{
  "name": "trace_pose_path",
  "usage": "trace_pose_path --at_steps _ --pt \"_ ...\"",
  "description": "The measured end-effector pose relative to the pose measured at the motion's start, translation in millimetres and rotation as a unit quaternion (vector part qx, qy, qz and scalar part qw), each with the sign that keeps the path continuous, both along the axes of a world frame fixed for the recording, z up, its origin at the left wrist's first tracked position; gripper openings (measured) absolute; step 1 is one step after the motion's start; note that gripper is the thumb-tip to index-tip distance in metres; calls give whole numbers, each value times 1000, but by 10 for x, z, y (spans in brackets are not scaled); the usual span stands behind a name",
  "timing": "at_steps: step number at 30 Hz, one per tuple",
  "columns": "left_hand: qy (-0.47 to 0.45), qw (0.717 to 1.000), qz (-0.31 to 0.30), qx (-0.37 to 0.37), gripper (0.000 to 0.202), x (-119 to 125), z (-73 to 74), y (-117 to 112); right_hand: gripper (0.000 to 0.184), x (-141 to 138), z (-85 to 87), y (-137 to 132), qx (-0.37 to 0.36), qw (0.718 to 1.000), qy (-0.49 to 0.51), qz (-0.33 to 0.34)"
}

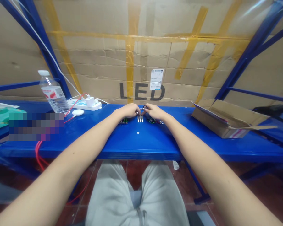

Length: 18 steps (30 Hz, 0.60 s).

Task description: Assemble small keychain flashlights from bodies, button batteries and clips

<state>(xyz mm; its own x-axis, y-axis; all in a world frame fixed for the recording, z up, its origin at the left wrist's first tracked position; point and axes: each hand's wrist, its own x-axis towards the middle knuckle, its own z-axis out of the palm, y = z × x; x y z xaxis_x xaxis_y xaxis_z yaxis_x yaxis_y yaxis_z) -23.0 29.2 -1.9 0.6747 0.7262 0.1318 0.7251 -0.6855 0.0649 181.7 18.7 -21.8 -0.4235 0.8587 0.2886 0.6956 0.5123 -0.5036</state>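
My left hand (130,110) and my right hand (155,112) come close together over the middle of the blue table, fingers bent and pinched. Between the fingertips is a small metal piece (142,109), too tiny to name; both hands seem closed on small parts. Just below them lies a tight block of small shiny round pieces (140,119) in rows. A little bunch of dark and green items (124,121) sits beneath my left hand. A similar bunch (152,120) with some silvery bits lies under my right hand, partly covered. Nearer me is a small white dot (138,132).
An open cardboard box (217,122) stands at the right. On the left are a water bottle (52,94), a white power strip (95,106) with plugs, a round white charger (78,112), red cables (38,150) and a green packet (4,116). A large carton (96,69) walls the back.
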Motion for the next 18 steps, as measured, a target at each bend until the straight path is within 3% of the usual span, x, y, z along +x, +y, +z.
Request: trace_pose_path --at_steps 18 --pt "-22 1000 6 -13 41 -21 29 -61 13 -24 33 -55 -18 999 36 19"
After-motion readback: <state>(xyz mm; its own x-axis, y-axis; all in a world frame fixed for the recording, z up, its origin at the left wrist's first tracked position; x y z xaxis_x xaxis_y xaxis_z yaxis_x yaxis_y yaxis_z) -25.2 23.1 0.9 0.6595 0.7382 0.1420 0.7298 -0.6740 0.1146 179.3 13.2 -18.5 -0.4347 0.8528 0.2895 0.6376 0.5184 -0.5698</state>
